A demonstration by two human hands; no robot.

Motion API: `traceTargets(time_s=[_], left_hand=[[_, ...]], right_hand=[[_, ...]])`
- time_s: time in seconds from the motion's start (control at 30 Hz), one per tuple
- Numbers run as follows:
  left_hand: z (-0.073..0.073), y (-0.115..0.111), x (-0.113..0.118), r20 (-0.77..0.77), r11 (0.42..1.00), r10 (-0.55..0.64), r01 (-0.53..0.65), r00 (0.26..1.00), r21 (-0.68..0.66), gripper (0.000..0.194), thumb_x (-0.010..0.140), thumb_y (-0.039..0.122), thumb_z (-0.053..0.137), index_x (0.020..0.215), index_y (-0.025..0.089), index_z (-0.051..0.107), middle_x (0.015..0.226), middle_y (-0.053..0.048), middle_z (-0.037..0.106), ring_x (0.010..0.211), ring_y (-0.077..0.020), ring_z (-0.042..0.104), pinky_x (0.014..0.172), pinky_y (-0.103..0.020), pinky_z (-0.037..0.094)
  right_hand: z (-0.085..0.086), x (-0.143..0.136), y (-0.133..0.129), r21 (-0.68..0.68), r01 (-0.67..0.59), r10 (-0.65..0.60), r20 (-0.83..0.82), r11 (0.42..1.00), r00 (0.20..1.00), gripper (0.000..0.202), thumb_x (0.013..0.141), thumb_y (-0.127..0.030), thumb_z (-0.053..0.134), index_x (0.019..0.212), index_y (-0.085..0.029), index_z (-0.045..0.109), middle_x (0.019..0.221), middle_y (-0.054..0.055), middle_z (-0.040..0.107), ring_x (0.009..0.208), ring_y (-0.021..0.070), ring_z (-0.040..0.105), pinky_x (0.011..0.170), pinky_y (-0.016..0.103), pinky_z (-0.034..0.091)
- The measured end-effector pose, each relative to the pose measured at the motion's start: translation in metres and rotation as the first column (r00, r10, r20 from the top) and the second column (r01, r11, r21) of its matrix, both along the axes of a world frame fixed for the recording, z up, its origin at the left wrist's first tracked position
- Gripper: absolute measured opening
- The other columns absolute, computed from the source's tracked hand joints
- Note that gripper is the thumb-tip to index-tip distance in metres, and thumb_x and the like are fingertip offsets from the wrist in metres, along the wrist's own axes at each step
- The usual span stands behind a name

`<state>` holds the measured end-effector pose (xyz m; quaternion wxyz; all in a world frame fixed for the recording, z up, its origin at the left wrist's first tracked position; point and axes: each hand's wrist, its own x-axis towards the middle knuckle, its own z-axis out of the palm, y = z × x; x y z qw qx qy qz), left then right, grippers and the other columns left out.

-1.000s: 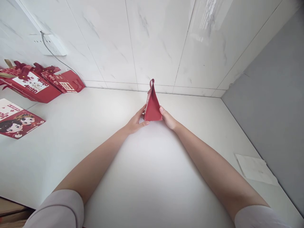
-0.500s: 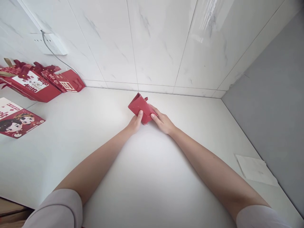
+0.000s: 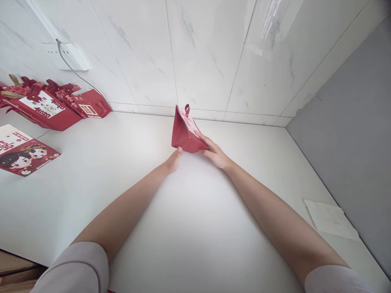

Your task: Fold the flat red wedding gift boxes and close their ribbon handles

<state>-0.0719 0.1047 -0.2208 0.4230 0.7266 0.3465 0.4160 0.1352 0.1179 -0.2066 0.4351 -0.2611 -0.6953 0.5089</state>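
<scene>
A small red gift box (image 3: 191,140) with a pale pink printed panel and a dark red strap loop on top is tilted over the white tabletop, near the wall. Its triangular side faces left. My right hand (image 3: 215,154) grips the box's right end, fingers on the printed panel and thumb underneath. At the lower left corner, my left hand (image 3: 173,160) holds the bottom edge with the thumb up against it; its other fingers are mostly hidden.
Several red gift boxes (image 3: 51,116) with ribbon handles stand against the tiled wall at left. Nearer lies a red and white printed box (image 3: 29,152) with cartoon faces. A cable hangs from a wall socket (image 3: 70,57). A white sheet (image 3: 331,217) lies at right by the grey panel.
The red box has been turned and tipped, so its printed panel and strap loop now show. My left thumb has slid from its face to its bottom edge.
</scene>
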Motion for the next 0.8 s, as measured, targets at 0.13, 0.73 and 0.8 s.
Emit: traceTargets(time_s=[0.13,0.73,0.8], left_hand=[[0.003,0.000,0.001,0.181,0.989,0.029,-0.002,0.983,-0.148,0.083,0.087,0.078,0.016,0.142,0.023,0.046,0.135,-0.011,0.058,0.135,-0.0314,0.044,0.108,-0.050,0.039],[0.018,-0.011,0.013,-0.071,0.998,-0.032,0.035,0.997,0.050,0.069,0.088,0.047,0.058,0.149,0.027,0.033,0.149,-0.010,0.044,0.130,-0.0318,0.049,0.110,-0.049,0.039],[0.018,-0.010,0.013,-0.067,0.998,-0.018,0.022,0.998,0.051,0.068,0.088,0.048,0.058,0.148,0.027,0.034,0.148,-0.010,0.045,0.127,-0.0313,0.052,0.109,-0.049,0.041]], right_hand=[[-0.002,0.004,0.008,-0.199,-0.080,0.050,-0.150,0.977,0.987,0.046,0.087,-0.045,0.048,0.130,-0.028,0.052,0.145,0.001,0.050,0.129,0.0261,0.050,0.112,0.049,0.037],[0.005,0.006,0.003,-0.123,-0.105,0.101,-0.036,0.987,0.994,0.087,0.087,-0.060,0.056,0.155,-0.026,0.015,0.162,0.004,0.020,0.148,0.0231,0.024,0.122,0.042,0.024],[0.005,0.006,0.002,-0.123,-0.087,0.083,-0.037,0.989,0.996,0.083,0.087,-0.061,0.055,0.154,-0.028,0.018,0.160,0.005,0.025,0.145,0.0244,0.030,0.120,0.045,0.027]])
